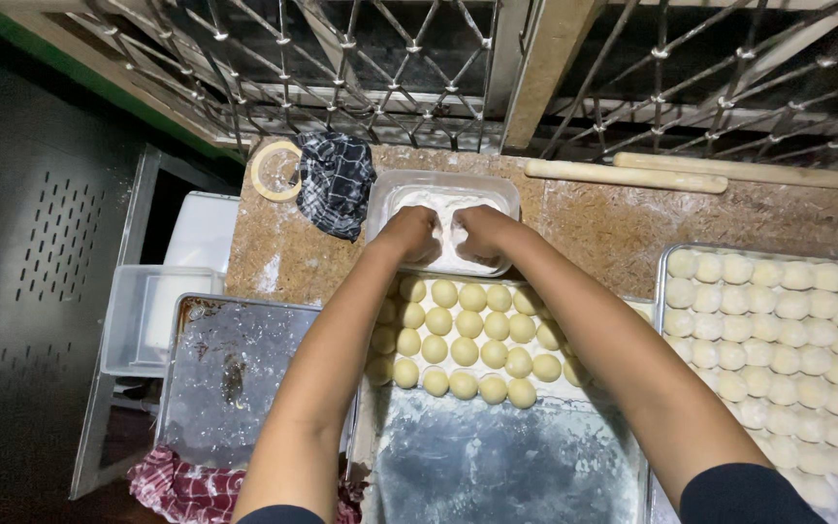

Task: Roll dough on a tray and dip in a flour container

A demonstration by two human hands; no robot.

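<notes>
White flour fills the shallow clear plastic tub (438,186) that stands at the far edge of the speckled brown stone counter (613,228), just beneath the metal window grille (361,58); the powder looks loose and heaped unevenly, smeared up the inner walls, with a hollow where the hands press into it. The left hand (411,235) and the right hand (477,233) are both down in the flour, side by side and nearly touching, knuckles up, fingers curled and dusted white; whether they grip anything beneath the powder cannot be told. Just nearer than the tub sits a floured metal baking tray (506,456) carrying rows of small round pale-yellow dough balls (467,340) at its far end, the near part bare and dusty. A second metal tray (666,267) to the right is packed with paler dough balls (788,330). To the left lies an empty, stained metal tray (230,378), with a red checked cloth (181,490) at its near edge. A dark plaid cloth (337,180) and a ring of tape (272,170) lie left of the tub, and two long wooden rolling pins (632,177) rest at the back right.
</notes>
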